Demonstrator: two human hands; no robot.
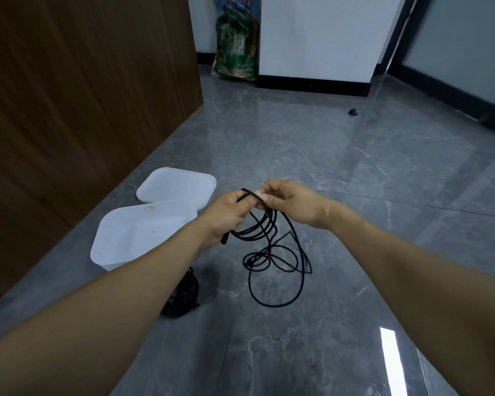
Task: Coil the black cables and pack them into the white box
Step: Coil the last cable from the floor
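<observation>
This looks like an office or commercial corridor: a glossy grey marble-patterned tile floor [340,172] runs between a dark brown wood-grain wall panel [77,90] and white walls with black skirting [312,85], with a black-framed frosted glass partition [463,47] and a small black floor doorstop [353,112].

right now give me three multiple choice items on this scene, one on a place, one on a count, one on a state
1. Where does the white lid lie?
A. beyond the white box
B. on the box
C. by the green sack

2. How many hands hold the black cable?
A. none
B. one
C. two

3. The cable is
A. fully coiled
B. partly coiled, rest on the floor
C. in the box

Answers: 1 A, lid lies on the floor past the box. 2 C, left hand and right hand both grip it. 3 B, loops hang while slack trails below.
</observation>
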